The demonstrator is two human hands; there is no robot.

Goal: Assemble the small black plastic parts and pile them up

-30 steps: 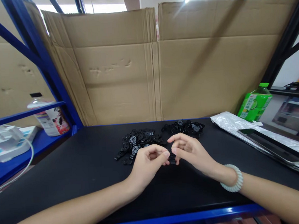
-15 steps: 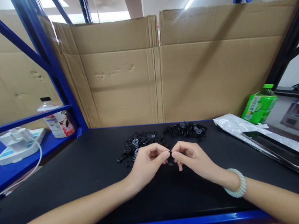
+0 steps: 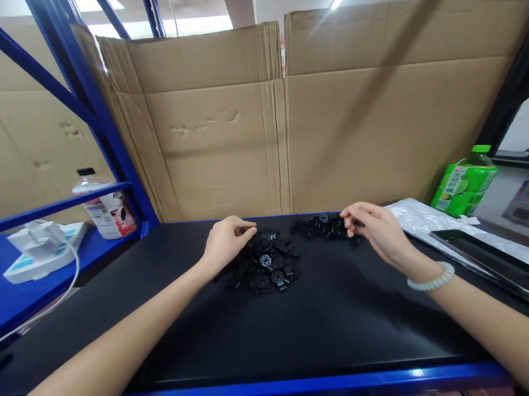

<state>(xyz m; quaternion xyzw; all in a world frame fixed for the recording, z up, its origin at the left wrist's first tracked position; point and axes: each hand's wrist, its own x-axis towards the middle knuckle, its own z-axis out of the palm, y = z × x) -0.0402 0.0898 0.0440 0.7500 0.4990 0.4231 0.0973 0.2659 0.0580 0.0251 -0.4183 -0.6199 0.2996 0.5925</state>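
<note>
My left hand (image 3: 228, 244) hovers at the left edge of a pile of small black plastic parts (image 3: 265, 260), some with round, spoked discs. Its thumb and forefinger are pressed together, and whatever lies between them is hidden. Farther right, my right hand (image 3: 376, 230) is at the right end of a second pile of small black parts (image 3: 322, 225). Its fingers are curled with the tips close to the thumb. Anything they pinch is too small to make out against the dark parts. A pale coiled band (image 3: 432, 277) circles the right wrist.
Both piles lie on a black tabletop (image 3: 299, 333) with a blue front edge. Cardboard sheets (image 3: 216, 147) stand behind it. At right are a silvery bag (image 3: 411, 210), a dark flat device (image 3: 487, 259) and a green bottle (image 3: 465, 180). A power strip (image 3: 48, 253) and another bottle (image 3: 106, 210) stand left.
My hands have parted from their meeting point in front of the piles. The left moved left and back over the left pile; the right moved right and back to the other pile.
</note>
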